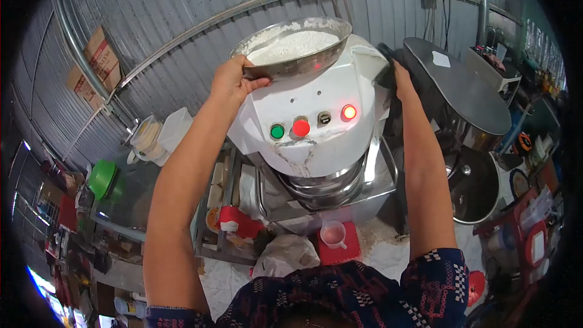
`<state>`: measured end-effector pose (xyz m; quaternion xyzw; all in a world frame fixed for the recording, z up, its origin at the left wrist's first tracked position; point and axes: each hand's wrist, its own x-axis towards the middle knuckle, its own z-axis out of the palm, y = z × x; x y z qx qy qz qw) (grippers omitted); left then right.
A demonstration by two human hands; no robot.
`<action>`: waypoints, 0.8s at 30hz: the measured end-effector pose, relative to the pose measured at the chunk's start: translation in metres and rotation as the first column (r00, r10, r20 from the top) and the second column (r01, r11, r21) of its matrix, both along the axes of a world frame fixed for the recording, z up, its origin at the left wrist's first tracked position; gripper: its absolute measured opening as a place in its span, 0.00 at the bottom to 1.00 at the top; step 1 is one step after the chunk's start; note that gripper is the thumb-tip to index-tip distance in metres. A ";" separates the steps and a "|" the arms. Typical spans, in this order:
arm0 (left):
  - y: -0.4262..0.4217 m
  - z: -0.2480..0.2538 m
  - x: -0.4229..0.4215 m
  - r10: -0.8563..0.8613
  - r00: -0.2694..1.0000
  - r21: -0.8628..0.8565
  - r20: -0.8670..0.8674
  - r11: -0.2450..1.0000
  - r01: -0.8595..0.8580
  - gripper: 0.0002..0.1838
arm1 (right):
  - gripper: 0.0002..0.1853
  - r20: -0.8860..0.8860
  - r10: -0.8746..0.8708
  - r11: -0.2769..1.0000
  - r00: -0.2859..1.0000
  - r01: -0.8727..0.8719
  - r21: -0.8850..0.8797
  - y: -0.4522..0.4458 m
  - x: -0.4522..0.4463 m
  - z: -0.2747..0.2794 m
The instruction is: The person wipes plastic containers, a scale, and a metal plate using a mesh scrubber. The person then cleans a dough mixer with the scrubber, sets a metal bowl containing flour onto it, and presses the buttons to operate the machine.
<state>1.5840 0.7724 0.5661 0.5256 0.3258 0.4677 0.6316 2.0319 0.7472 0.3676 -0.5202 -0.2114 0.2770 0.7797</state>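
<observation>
A wide metal bowl (297, 64) holding white powder rests, slightly tilted, on top of a white machine (310, 152). My left hand (237, 79) grips the bowl's left rim, thumb along its outer side. My right hand (402, 79) reaches to the machine's upper right side, by a dark part; its fingers are mostly hidden, so what it touches I cannot make out. On the machine's front are a green button (277, 131), a red button (301, 127), a dark switch (324, 118) and a lit red lamp (348, 112).
Right of the machine stands a long grey metal lid or cover (461, 85), with a round dark basin (477, 188) below. A pink-filled cup (333, 234) sits on a red stool (349, 252). At left are a green basin (102, 178) and white containers (176, 129).
</observation>
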 end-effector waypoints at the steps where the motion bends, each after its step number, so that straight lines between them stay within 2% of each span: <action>1: 0.002 -0.004 0.001 0.014 1.000 -0.012 -0.004 1.000 -0.014 0.19 | 0.36 -0.004 0.014 1.000 1.000 -0.014 -0.012 -0.004 -0.008 -0.011; 3: 0.005 -0.012 0.006 -0.058 0.997 0.044 0.057 0.997 0.056 0.18 | 0.38 -0.126 -0.205 0.978 0.971 0.198 -0.063 -0.020 -0.036 -0.040; 4: 0.006 -0.013 0.007 -0.075 0.996 0.047 0.057 0.996 0.072 0.19 | 0.38 -0.115 -0.250 0.964 0.961 0.237 -0.120 -0.035 -0.061 -0.044; 5: 0.006 -0.013 0.009 -0.090 0.994 0.051 0.059 0.995 0.087 0.19 | 0.38 -0.098 -0.293 0.946 0.951 0.274 -0.175 -0.046 -0.085 -0.042; 6: 0.008 -0.013 0.010 -0.115 0.991 0.044 0.062 0.993 0.112 0.21 | 0.36 -0.064 -0.419 0.882 0.906 0.389 -0.267 -0.028 -0.072 -0.078; 8: 0.000 -0.012 0.005 -0.137 0.989 0.029 0.057 0.990 0.135 0.26 | 0.32 0.106 -0.464 0.813 0.880 0.470 -0.343 -0.050 -0.108 -0.083; 9: -0.009 -0.008 0.000 -0.134 0.990 0.021 0.049 0.991 0.133 0.30 | 0.30 0.042 -0.420 0.855 0.906 0.411 -0.316 -0.033 -0.082 -0.130; 10: -0.017 -0.010 -0.009 -0.086 0.995 0.007 0.053 0.996 0.086 0.30 | 0.24 -0.280 -0.260 0.965 0.924 0.244 -0.091 -0.029 -0.075 -0.158; 11: -0.029 -0.014 -0.019 -0.037 0.996 0.069 0.075 0.997 0.032 0.30 | 0.14 -0.305 -0.053 0.985 0.951 0.100 0.139 -0.022 -0.070 -0.186; 12: -0.038 -0.022 -0.033 0.010 0.995 0.133 0.096 0.991 -0.023 0.31 | 0.08 -0.423 0.256 0.912 0.869 -0.071 0.405 -0.024 -0.065 -0.209; 13: -0.046 -0.036 -0.051 0.058 0.994 0.125 0.095 0.990 -0.069 0.31 | 0.09 -0.303 0.159 0.984 0.940 -0.127 0.122 -0.041 -0.081 -0.195; 14: -0.054 -0.057 -0.071 -0.026 0.996 0.152 0.086 0.988 0.012 0.26 | 0.12 -0.203 0.164 0.986 0.965 -0.157 0.052 -0.031 -0.059 -0.249; 15: -0.061 -0.082 -0.089 -0.112 0.991 0.177 0.076 0.979 0.097 0.23 | 0.15 0.610 0.004 0.980 0.793 -0.125 0.156 -0.006 -0.008 -0.350; 16: -0.060 -0.123 -0.108 -0.042 0.974 0.432 -0.222 0.891 0.137 0.20 | 0.15 0.611 0.039 0.976 0.791 -0.162 0.148 -0.082 -0.007 -0.337; 17: -0.089 -0.137 -0.125 -0.120 0.993 0.097 0.001 0.988 0.120 0.22 | 0.17 -0.194 0.100 0.952 0.976 -0.150 -0.266 -0.085 -0.077 -0.261; 18: -0.091 -0.167 -0.146 -0.030 0.948 0.356 -0.318 0.923 0.148 0.22 | 0.16 -0.194 0.126 0.898 0.973 -0.195 -0.395 -0.102 -0.072 -0.270; 19: -0.091 -0.209 -0.167 -0.059 0.957 0.171 -0.284 0.979 0.112 0.17 | 0.17 -0.359 0.094 0.951 0.929 -0.190 -0.242 -0.119 -0.081 -0.280; 20: -0.091 -0.246 -0.186 -0.088 0.966 -0.022 -0.241 0.996 0.085 0.13 | 0.19 -0.346 0.135 0.963 0.928 -0.205 -0.175 -0.139 -0.083 -0.296; 21: -0.095 -0.269 -0.206 -0.067 0.943 -0.139 -0.325 0.990 0.022 0.06 | 0.19 -0.343 0.142 0.960 0.929 -0.213 -0.181 -0.158 -0.084 -0.309; 22: -0.097 -0.284 -0.228 -0.061 0.911 -0.249 -0.408 0.967 -0.047 0.12 | 0.18 -0.420 0.248 0.945 0.873 -0.314 -0.093 -0.176 -0.087 -0.322; 23: -0.098 -0.292 -0.246 -0.062 0.912 -0.253 -0.405 0.966 -0.046 0.12 | 0.19 -0.484 0.350 0.917 0.802 -0.398 0.003 -0.195 -0.091 -0.332; 24: -0.097 -0.296 -0.264 0.034 0.939 -0.226 -0.343 0.967 -0.118 0.20 | 0.19 -0.235 0.195 0.876 0.952 -0.277 -0.394 -0.211 -0.098 -0.337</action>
